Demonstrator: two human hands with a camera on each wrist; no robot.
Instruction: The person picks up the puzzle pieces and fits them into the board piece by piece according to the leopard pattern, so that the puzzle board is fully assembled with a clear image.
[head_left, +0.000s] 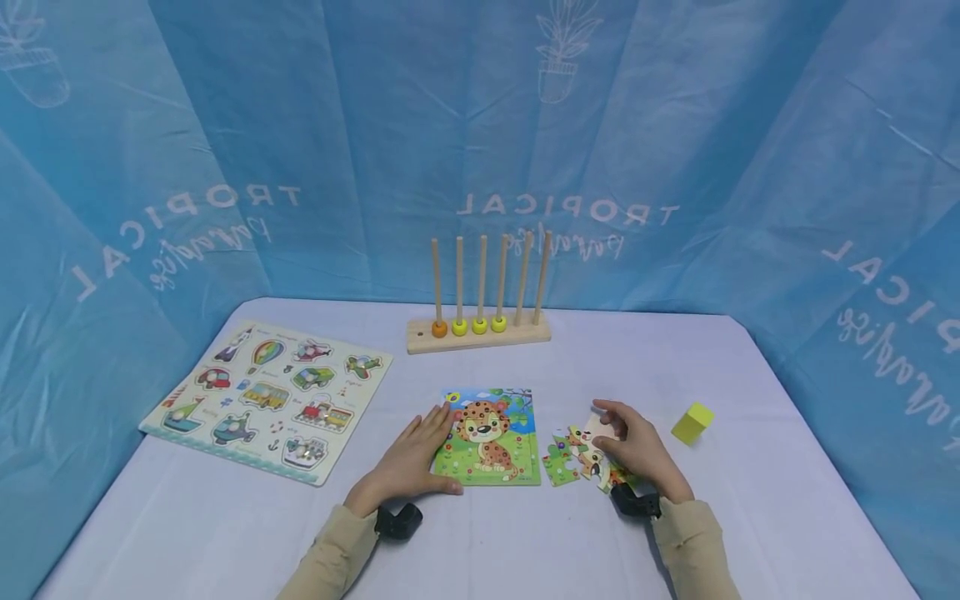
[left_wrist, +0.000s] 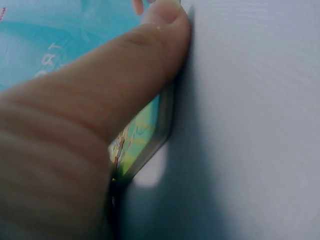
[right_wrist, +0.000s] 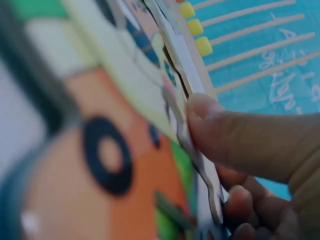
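Observation:
A leopard jigsaw puzzle (head_left: 495, 454) lies flat on the table in the head view. My left hand (head_left: 405, 462) rests at its left edge, fingers extended and thumb along the near-left corner. To the right of the board is a small pile of loose puzzle pieces (head_left: 561, 468), overlapping one another. Over that pile my right hand (head_left: 641, 446) bends its thumb and fingers around a pale-faced puzzle piece (head_left: 597, 427). The right wrist view shows the thumb (right_wrist: 215, 125) against the piece's edge, with curled fingers below it; the hand hides part of the pile.
A yellow-green block (head_left: 692, 423) sits right of my right hand. Behind the puzzle stands a wooden peg rack (head_left: 480, 337) with upright rods, one orange bead and three yellow ones. A vehicle peg board (head_left: 281, 442) lies on the left. Blue curtains (head_left: 465, 150) surround the table.

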